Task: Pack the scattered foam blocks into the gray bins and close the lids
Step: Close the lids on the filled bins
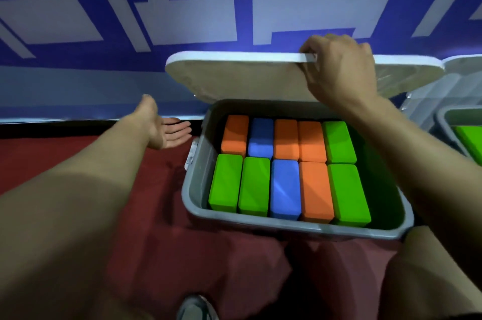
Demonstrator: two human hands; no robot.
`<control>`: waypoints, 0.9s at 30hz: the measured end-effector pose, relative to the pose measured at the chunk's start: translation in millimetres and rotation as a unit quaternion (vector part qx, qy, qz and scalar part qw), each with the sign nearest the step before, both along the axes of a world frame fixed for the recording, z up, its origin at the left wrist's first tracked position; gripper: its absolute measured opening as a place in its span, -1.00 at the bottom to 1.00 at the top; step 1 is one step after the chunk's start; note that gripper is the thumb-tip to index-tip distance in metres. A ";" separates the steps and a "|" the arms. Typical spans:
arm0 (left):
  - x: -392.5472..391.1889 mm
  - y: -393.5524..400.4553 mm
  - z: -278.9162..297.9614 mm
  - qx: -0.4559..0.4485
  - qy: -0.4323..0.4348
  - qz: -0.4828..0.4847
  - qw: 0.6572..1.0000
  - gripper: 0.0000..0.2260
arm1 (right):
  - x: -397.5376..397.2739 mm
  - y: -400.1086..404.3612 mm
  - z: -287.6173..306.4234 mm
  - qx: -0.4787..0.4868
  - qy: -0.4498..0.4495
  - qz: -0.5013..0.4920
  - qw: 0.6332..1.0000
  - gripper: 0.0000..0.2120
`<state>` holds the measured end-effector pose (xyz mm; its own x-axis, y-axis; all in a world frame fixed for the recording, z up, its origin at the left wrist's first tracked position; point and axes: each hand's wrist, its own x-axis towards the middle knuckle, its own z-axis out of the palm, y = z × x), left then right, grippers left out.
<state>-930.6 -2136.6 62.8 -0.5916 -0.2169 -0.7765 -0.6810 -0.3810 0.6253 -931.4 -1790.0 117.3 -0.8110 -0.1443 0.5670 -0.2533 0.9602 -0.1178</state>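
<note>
While right hand (pixel 339 69) fingers grip the raised lid (pixel 234 77) edge over the block-filled gray bin (pixel 198 189), left hand (pixel 161 132) hovers open beside it, holding nothing.

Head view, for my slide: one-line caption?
Right hand grips raised lid over block-filled gray bin; left hand open.

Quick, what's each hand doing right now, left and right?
Left hand: open, palm up, holding nothing, beside the gray bin.
Right hand: grips the raised lid at its front edge.
</note>
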 end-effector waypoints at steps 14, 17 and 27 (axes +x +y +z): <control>22.0 14.7 -43.7 -0.355 -0.119 -0.487 0.789 -0.49 | 172.7 6.8 -133.0 0.051 -0.340 0.124 0.931 -0.67; 19.6 41.8 -46.2 -0.385 -0.127 -0.511 0.758 -0.50 | 150.4 33.9 -132.6 -0.066 -0.339 0.097 0.933 -0.68; 6.1 44.1 -68.7 -0.496 -0.163 -0.548 0.654 -0.46 | 61.3 152.7 -198.8 -0.196 -0.335 -0.267 0.882 -0.40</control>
